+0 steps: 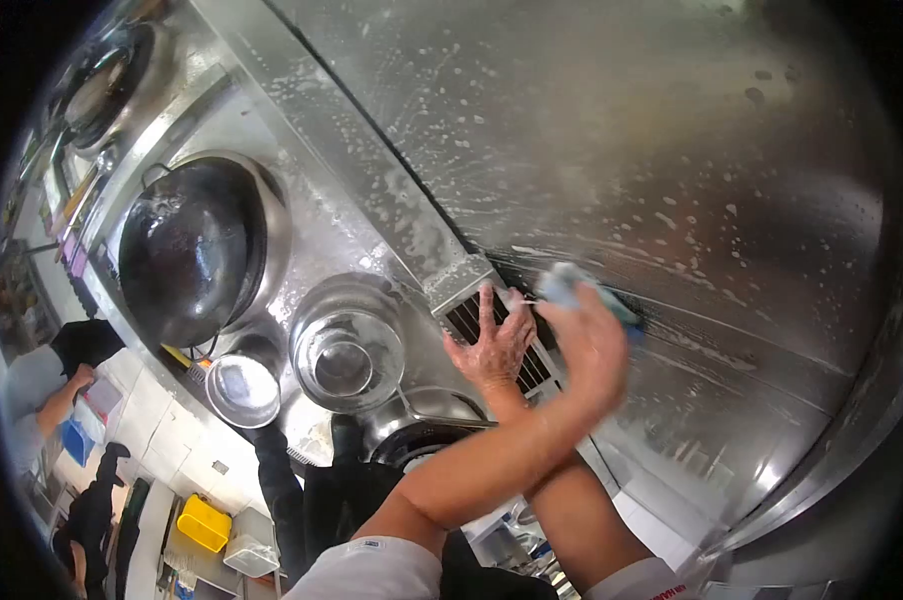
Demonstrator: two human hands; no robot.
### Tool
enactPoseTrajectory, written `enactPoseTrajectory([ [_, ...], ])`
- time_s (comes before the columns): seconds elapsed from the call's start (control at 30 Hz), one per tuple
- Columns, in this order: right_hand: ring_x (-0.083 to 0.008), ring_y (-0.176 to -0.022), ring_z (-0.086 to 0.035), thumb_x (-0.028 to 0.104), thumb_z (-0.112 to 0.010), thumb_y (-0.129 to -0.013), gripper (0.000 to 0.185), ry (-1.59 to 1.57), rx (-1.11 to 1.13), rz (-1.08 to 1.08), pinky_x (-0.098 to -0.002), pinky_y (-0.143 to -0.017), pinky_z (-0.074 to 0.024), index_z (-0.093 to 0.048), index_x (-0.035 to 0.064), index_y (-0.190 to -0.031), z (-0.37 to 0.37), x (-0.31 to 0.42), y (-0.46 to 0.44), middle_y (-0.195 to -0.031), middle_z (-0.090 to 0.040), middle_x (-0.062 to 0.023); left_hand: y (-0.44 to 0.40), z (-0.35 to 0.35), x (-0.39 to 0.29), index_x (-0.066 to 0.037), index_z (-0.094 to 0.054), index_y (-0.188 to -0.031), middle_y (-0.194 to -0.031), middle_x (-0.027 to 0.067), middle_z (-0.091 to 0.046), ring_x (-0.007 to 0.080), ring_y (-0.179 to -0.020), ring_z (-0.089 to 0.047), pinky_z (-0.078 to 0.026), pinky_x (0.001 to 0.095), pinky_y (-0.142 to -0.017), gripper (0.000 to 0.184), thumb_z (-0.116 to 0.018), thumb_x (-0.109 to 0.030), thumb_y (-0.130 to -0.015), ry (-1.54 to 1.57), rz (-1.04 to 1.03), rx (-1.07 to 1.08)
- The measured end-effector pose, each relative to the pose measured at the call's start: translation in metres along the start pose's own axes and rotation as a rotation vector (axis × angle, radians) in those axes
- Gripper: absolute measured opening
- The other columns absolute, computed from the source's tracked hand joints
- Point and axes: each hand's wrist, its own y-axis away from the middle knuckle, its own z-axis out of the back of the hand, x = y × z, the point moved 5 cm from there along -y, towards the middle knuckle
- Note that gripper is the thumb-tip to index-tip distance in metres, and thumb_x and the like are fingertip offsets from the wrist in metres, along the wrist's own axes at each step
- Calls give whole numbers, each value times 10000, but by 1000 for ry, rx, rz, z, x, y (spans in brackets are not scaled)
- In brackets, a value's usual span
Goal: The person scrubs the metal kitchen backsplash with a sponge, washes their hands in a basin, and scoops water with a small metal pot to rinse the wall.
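Observation:
My arms are crossed. My left hand, blurred by motion, grips a pale blue cleaning cloth against the soapy steel wall panel. A darker blue-green patch shows beside its fingers, and I cannot tell whether it belongs to the cloth. My right hand is wet, with its fingers spread over the slotted vent grille at the foot of the panel. Nothing is held in it. Soap suds and drops cover much of the steel near both hands.
To the left, a large black wok sits on the wet steel counter. Several metal bowls, including a clear-looking one, stand nearby. A small pan is at the counter edge. Below are a yellow bin and another person's hand.

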Motion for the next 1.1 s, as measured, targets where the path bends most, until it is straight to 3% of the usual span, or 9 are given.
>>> enactPoseTrajectory([
  [0.27,-476,-1246,-367,549,-770,-692,1032,62,-48,3,-617,-1007,-310,-291,223,-1546,5,4,0,-1395,-323,-288,12,2,-15,-50,-528,-1172,-1021,104,-573,231,-922,-559,-455,371,-784,321,-597,-216,-906,189,-31,168],
  [0.37,-480,-1235,-371,544,-771,-678,1026,-23,-20,28,-602,-997,-324,-316,202,-1531,-2,2,-3,-1380,-338,-285,111,-9,-66,-51,-605,-1147,-1103,125,-524,294,-1041,-507,-425,432,-894,443,-699,12,-718,688,-592,531],
  [0.4,-475,-1248,-362,533,-779,-675,1070,-22,-6,16,-599,-1003,-317,-241,247,-1555,-3,1,-2,-1390,-328,-280,132,-3,-89,-48,-599,-1169,-1143,143,-505,317,-1083,-490,-413,446,-915,499,-675,25,-680,276,-1168,555],
  [0.43,-469,-1260,-353,521,-787,-673,1121,-12,2,-9,-597,-1010,-310,-167,293,-1579,0,-1,-1,-1400,-319,-274,118,0,-91,-48,-599,-1169,-1143,143,-505,317,-1083,-490,-413,446,-915,499,-675,25,-680,274,-1165,557],
  [0.5,-473,-1206,-397,535,-763,-686,1013,19,-38,24,-605,-973,-338,-316,194,-1528,6,0,4,-1388,-336,-286,97,3,-91,-36,-582,-1147,-1127,175,-513,325,-1061,-500,-420,442,-898,519,-655,-11,-634,179,-1682,593],
  [0.67,-478,-1207,-402,528,-764,-689,1041,35,-45,18,-608,-962,-347,-273,206,-1549,10,-1,2,-1412,-322,-290,-20,14,-59,-146,-627,-900,-1098,88,-559,283,-1048,-525,-424,413,-865,165,-650,-168,-737,-127,-1335,178],
  [0.83,-485,-1246,-380,541,-777,-665,1077,-38,4,23,-610,-1009,-332,-264,207,-1552,5,-4,0,-1373,-381,-300,80,-6,-169,-68,-566,-1042,-1092,136,-534,282,-1042,-498,-410,449,-867,206,-549,-173,-867,159,-1800,433],
  [1.0,-490,-1323,-318,609,-716,-737,1054,-78,46,-19,-611,-1070,-274,-189,242,-1572,-4,-8,4,-1490,-271,-280,-55,-37,-297,-22,-502,-976,-933,107,-517,215,-849,-495,-425,395,-718,160,-557,-150,-899,200,-1599,106],
  [1.1,-471,-1269,-373,559,-762,-702,1061,-91,39,-23,-607,-1028,-314,-224,242,-1561,-6,-6,7,-1422,-336,-277,6,-40,-212,-57,-574,-1014,-932,82,-556,214,-892,-531,-459,381,-770,195,-598,-177,-863,35,-1611,55],
])
